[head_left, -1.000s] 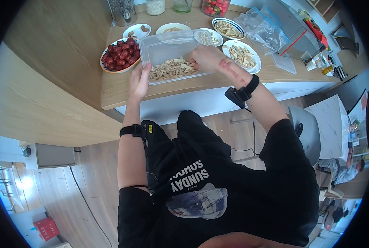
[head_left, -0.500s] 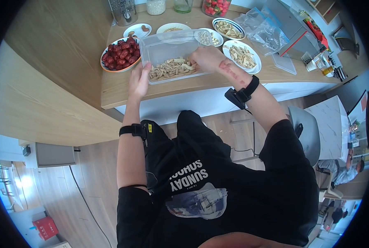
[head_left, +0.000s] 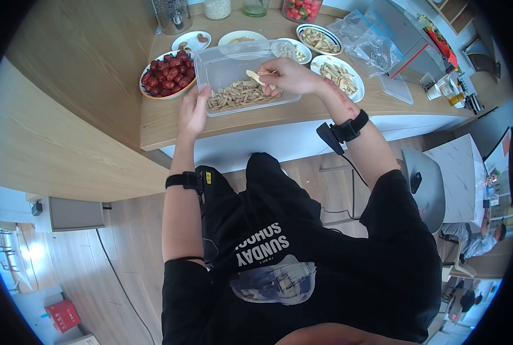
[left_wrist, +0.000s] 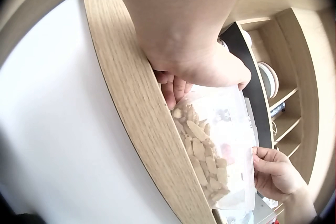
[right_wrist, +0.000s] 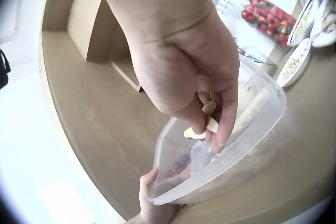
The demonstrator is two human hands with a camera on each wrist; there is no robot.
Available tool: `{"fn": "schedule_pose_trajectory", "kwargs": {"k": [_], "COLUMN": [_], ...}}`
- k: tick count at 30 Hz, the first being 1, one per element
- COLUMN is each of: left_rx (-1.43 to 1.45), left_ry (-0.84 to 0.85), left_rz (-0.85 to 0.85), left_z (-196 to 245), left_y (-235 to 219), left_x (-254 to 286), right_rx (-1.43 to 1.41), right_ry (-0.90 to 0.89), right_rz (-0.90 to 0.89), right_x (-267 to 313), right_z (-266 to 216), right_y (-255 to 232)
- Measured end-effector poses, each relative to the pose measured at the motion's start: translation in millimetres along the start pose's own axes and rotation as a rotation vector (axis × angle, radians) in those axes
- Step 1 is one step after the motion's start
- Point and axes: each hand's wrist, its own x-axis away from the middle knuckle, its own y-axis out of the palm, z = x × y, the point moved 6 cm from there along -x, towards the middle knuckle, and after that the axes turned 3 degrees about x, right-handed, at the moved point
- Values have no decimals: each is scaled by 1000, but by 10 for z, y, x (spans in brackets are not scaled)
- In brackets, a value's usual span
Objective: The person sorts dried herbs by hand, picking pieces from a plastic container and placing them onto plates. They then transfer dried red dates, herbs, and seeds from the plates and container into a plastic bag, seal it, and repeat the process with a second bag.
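A clear plastic container stands near the counter's front edge, its bottom covered with pale dried slices. My left hand grips its left near corner, with the thumb over the rim. Above the container's right part, my right hand pinches a few pale slices between thumb and fingers. One long slice sticks out to the left of the fingertips in the head view. In the right wrist view the fingers dip below the container's rim.
Left of the container is a bowl of red dates. Behind it stand small plates, one with a few nuts. Plates of pale slices and crumpled plastic bags lie to the right. A strawberry jar is at the back.
My right hand has lifted from the slices in the container, with a few pale slices now showing in its fingers. The left hand keeps its grip on the corner.
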Motion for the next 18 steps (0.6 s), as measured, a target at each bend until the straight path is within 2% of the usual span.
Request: {"fn": "schedule_pose_trajectory", "kwargs": {"k": [1,3,8,10,11,12,14,15,17,18], "left_rx": [-2,9,36,19,18,8,0,4,12,8], "left_ry": [-4,5,20,-44,-46,-10,21,20,15,17], "left_rz": [6,9,12,-31,-30,-5,23,21,20,21], "left_z": [-8,-24,-27,-46,-41,-21,-7,0,6,11], "left_y": [2,9,18,17,17,11,3,2,2,2], "left_x": [-1,-2,-17,-12,-7,-5,1,-1,2,2], "right_rx": [-2,-194,-308,-388,-382,-382,-469,-468,-493,-489], "right_ry": [3,-37,-57,-118,-142,-141,-185,-182,-94,-90], "right_rz": [5,-54,-16,104,176,172,429,425,666,665], "right_x": [-15,-32,36,80,127,175,327,360,478,490], "right_z": [28,62,16,7,10,38,157,245,586,785], "right_y": [9,57,-3,-171,-292,-368,-692,-779,-1079,-1195]}}
